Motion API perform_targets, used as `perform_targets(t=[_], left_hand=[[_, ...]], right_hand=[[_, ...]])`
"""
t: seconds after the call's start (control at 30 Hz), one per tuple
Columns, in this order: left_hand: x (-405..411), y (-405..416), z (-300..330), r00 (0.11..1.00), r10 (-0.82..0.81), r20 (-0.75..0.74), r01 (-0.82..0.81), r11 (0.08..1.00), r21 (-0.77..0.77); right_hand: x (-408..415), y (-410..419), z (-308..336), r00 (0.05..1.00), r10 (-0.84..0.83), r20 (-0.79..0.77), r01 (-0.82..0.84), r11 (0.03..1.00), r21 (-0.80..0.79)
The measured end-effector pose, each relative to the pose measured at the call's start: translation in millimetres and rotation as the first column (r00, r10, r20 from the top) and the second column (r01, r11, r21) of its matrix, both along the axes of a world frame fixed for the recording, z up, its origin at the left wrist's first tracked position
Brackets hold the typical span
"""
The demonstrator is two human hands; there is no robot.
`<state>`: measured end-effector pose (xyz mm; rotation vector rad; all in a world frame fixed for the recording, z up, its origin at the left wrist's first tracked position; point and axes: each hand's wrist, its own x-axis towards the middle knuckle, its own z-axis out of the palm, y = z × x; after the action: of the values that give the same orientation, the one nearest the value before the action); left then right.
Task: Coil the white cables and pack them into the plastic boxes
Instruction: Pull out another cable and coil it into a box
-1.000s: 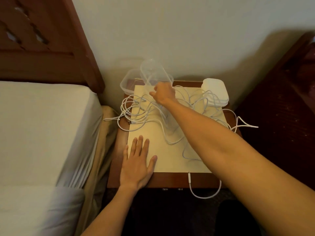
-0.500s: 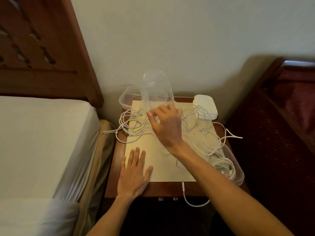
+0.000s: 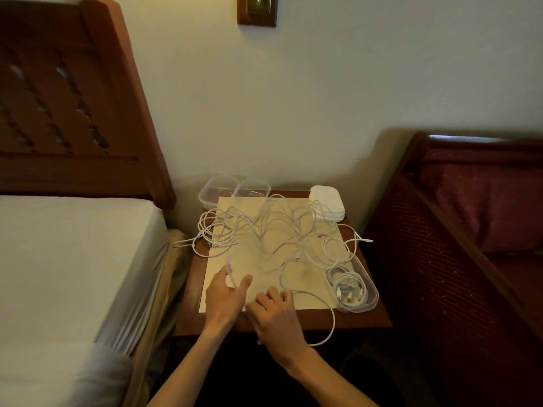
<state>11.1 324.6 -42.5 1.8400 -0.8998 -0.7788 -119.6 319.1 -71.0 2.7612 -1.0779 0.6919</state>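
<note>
Far left on the wooden bedside table (image 3: 188,289), two empty clear plastic boxes (image 3: 219,189) sit side by side against the wall, touching the far edge of the cream rectangular mat (image 3: 264,289). The tangle of thin white cables (image 3: 264,227) sprawls across the mat's middle and far half, loops spilling over the table's left edge.

Left hand (image 3: 224,298) rests at the near left of the mat, thumb and fingers spread wide, holding what looks like a blurred clear plastic box (image 3: 230,274) by its near rim; exact grip is hard to tell. It lies long axis near-to-far, stretching away from the hand toward the tangle.

Right hand (image 3: 276,312) sits just right of it, fingers curled around the near end of one white cable strand (image 3: 320,301). From the grip the strand runs right, then droops in a loop off the near table edge. Right hand is nearer the loose strand; the main tangle lies far of both hands.

Near right, another clear plastic box (image 3: 370,301) holds coiled white cables already packed. Far right, a stack of white box lids (image 3: 326,201).
</note>
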Motion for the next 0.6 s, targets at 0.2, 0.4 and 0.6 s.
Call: perform_targets(t=[0.2,0.4,0.6], left_hand=[[10,-4,-7,0.984,-0.074,0.161,0.048,0.985,0.163],[18,-5,-12,0.966,-0.151,0.211,0.084,0.951,0.298],[20,-4,-20,0.950,-0.209,0.230,0.122,0.932,0.342]], right_hand=[[-49,6,12,0.948,-0.098,0.301,-0.029,0.920,0.391],[-73,-6,-17,0.878,-0.471,-0.081,0.436,0.720,0.541],[-65,-28,-11,0.826,-0.457,-0.331,0.563,0.705,0.430]])
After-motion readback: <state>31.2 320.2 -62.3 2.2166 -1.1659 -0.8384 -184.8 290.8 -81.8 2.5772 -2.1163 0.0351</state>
